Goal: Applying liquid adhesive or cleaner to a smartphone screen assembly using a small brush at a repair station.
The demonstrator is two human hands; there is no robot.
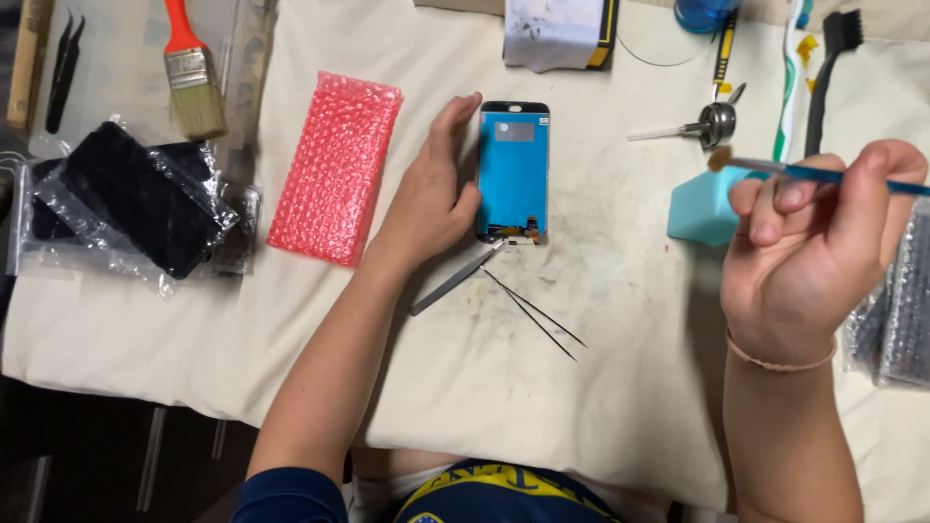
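Observation:
My left hand (pixel 431 194) rests against the left edge of a phone frame (pixel 513 169) with a blue film, steadying it flat on the white cloth (pixel 601 387). My right hand (pixel 823 252) is raised at the right, fingers closed on a thin blue-handled brush (pixel 823 174) whose bristle tip points left above a light blue block (pixel 702 208). Metal tweezers (pixel 484 286) lie just below the phone frame.
A pink bubble-wrap pouch (pixel 334 169) lies left of the phone. Black parts in clear bags (pixel 126 199) and a red-handled paintbrush (pixel 192 77) sit at far left. A small metal tool (pixel 712 124), toothbrush (pixel 792 87) and black brush (pixel 828 68) lie at top right. Bagged items (pixel 896 300) sit at right edge.

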